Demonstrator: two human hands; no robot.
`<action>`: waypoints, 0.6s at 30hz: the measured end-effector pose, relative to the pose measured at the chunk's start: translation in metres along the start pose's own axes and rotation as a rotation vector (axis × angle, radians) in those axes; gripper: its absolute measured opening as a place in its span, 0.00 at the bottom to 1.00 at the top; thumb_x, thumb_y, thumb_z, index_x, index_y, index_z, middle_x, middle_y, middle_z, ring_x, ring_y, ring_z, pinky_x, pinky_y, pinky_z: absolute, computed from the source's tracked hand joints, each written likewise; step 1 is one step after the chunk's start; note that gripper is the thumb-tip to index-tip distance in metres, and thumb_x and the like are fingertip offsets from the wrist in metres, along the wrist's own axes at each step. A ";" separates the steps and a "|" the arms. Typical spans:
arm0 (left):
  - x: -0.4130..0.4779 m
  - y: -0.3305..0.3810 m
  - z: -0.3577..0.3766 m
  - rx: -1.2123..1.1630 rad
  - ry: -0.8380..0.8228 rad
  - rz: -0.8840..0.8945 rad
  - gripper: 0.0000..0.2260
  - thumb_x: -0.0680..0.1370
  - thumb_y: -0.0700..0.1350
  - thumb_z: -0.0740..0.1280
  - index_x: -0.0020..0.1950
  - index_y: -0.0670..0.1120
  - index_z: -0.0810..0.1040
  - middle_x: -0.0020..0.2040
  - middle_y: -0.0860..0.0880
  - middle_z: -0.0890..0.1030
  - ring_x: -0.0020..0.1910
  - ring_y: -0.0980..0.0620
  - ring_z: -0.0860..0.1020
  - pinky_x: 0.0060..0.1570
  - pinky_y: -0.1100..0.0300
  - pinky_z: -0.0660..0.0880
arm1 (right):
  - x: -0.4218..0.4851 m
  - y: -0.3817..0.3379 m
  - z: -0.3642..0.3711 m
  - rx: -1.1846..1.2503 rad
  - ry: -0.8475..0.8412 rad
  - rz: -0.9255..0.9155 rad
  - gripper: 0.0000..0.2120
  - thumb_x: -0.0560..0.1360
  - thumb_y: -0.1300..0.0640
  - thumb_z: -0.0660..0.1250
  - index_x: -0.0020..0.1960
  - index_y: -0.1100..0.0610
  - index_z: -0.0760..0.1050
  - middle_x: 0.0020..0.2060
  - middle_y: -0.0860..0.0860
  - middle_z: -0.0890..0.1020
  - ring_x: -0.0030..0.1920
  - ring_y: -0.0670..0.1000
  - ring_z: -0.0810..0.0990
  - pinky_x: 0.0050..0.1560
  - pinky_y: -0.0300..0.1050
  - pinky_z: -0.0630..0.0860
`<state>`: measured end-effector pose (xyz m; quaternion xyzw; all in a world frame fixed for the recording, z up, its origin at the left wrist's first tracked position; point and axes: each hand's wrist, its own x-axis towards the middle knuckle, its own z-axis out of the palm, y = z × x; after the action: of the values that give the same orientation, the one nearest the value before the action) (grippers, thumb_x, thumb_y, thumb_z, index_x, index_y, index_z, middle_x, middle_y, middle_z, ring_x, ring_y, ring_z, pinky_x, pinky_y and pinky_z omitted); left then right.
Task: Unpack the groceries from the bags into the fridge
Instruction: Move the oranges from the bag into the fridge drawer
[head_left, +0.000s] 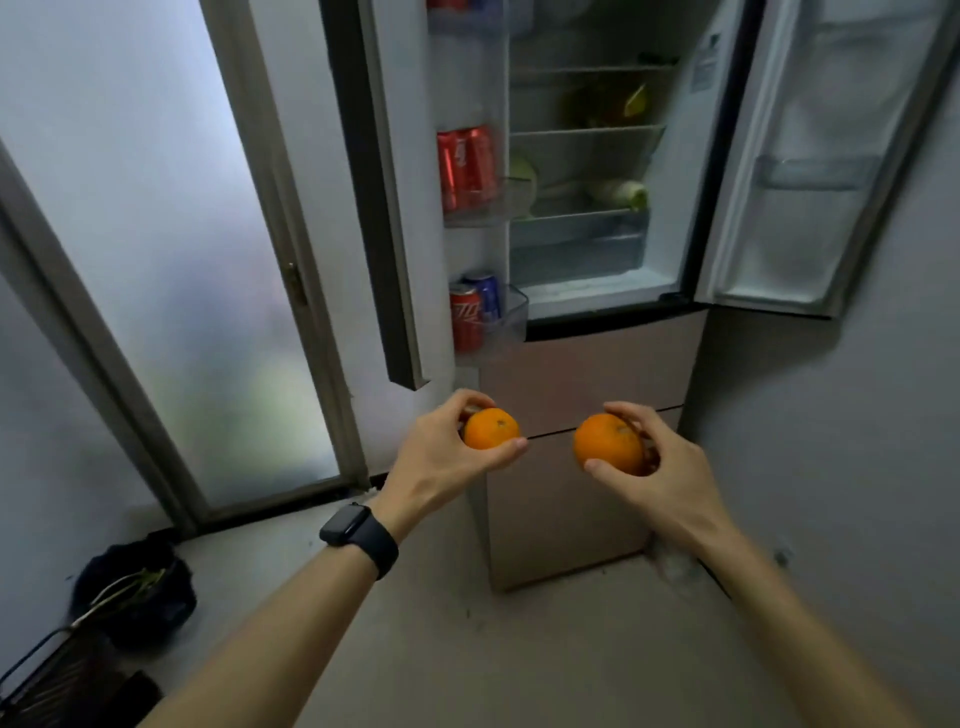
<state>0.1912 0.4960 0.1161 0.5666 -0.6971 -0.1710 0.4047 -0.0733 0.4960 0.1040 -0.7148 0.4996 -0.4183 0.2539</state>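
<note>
My left hand (441, 457) grips a small orange (491, 427) by thumb and fingers. In my right hand (662, 467) sits a second, slightly bigger orange (605, 441). Both are held out in front of the fridge's beige lower drawers (587, 374), below the open upper compartment (587, 171). Both upper fridge doors stand open. Green vegetables (621, 192) lie on a middle shelf, and a yellow-green item rests on the shelf above. Red soda cans (466, 166) fill the left door's racks, with a red and a blue can (475, 309) in the lowest rack.
A frosted glass door (171, 249) stands at the left. On the floor at lower left lie a dark bag (135, 587) with greens sticking out and a black wire basket (57, 675). A grey wall closes in on the right. The right door's racks (815, 171) look bare.
</note>
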 end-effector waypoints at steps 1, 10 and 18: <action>0.019 0.008 0.005 -0.002 0.017 0.025 0.26 0.67 0.67 0.73 0.59 0.59 0.72 0.53 0.58 0.77 0.50 0.58 0.78 0.49 0.62 0.80 | 0.013 0.006 -0.010 -0.002 0.026 -0.013 0.29 0.70 0.47 0.78 0.67 0.37 0.69 0.58 0.38 0.73 0.53 0.44 0.77 0.50 0.44 0.79; 0.209 0.042 0.059 -0.019 0.163 0.220 0.24 0.69 0.64 0.76 0.62 0.62 0.77 0.59 0.54 0.71 0.57 0.54 0.76 0.55 0.54 0.80 | 0.181 0.054 -0.079 -0.132 0.150 -0.146 0.31 0.68 0.45 0.78 0.67 0.38 0.68 0.57 0.44 0.75 0.52 0.45 0.78 0.52 0.45 0.79; 0.369 0.055 0.103 -0.018 0.225 0.223 0.26 0.69 0.63 0.75 0.65 0.59 0.76 0.59 0.55 0.72 0.56 0.55 0.76 0.56 0.56 0.79 | 0.344 0.090 -0.127 -0.176 0.131 -0.164 0.31 0.67 0.40 0.75 0.66 0.33 0.65 0.58 0.42 0.73 0.55 0.50 0.77 0.56 0.56 0.79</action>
<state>0.0662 0.1470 0.2274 0.4976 -0.7043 -0.0667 0.5019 -0.1746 0.1508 0.2184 -0.7440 0.4898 -0.4378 0.1221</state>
